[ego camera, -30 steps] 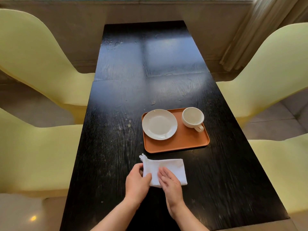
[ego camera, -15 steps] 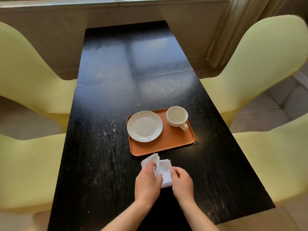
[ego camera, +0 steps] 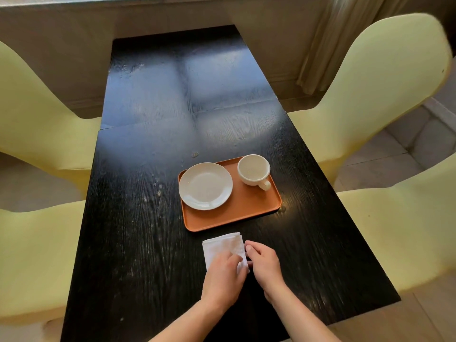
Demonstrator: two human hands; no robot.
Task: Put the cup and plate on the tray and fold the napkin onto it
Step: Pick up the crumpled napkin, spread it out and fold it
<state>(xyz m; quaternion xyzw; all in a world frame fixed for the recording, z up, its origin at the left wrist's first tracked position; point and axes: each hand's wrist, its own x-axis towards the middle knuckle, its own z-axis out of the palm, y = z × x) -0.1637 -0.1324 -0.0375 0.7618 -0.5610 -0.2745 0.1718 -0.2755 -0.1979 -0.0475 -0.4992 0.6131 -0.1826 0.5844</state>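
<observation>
The left hand [ego camera: 223, 280] is pressing flat on the folded napkin [ego camera: 223, 246]; the right hand [ego camera: 265, 264] is apparently pinching its edge. Lifting it should keep layers square toward the tray [ego camera: 246, 208] just beyond.

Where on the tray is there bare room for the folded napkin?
Free: the tray's near strip, bordered by the plate, the cup and the front rim. The left side and far right corner are taken.
</observation>
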